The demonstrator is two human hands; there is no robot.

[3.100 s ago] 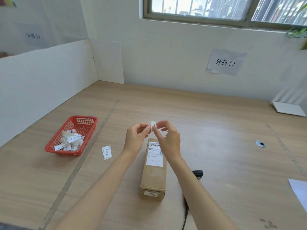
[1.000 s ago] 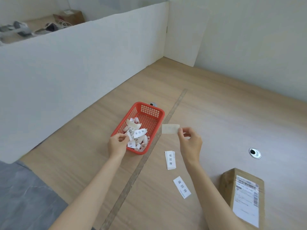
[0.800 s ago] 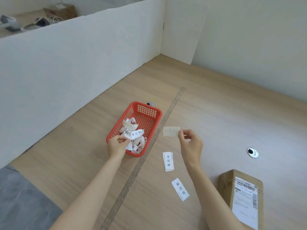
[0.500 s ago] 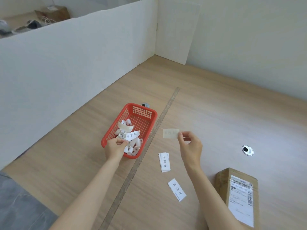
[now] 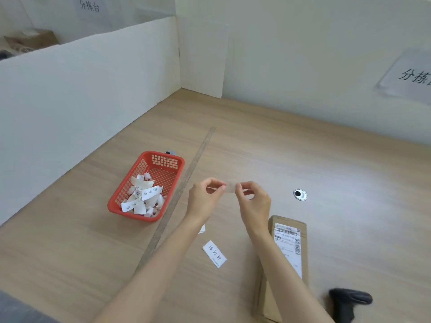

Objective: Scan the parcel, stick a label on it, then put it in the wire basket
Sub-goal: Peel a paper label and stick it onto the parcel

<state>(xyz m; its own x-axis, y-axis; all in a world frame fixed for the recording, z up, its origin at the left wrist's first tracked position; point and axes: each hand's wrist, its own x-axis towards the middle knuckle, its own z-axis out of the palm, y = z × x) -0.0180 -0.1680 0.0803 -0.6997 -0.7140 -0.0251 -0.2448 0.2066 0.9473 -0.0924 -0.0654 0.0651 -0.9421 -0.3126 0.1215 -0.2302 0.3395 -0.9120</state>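
Observation:
A long brown cardboard parcel [image 5: 288, 266] with a white shipping slip lies flat on the wooden table at lower right, partly behind my right forearm. My left hand [image 5: 204, 198] and my right hand [image 5: 253, 200] meet above the table, left of the parcel's far end. Between their fingertips they pinch a small pale label [image 5: 231, 188] stretched flat. A black barcode scanner [image 5: 348, 301] lies at the bottom right. No wire basket is in view.
A red plastic basket [image 5: 163, 160] holding several peeled label backings sits to the left. A printed label strip [image 5: 214, 253] lies on the table below my hands. White partition boards stand along the left. A round cable grommet [image 5: 300, 194] sits in the tabletop.
My left hand has left the red basket and joined my right hand on the label. The view has swung right, so the parcel and scanner show more.

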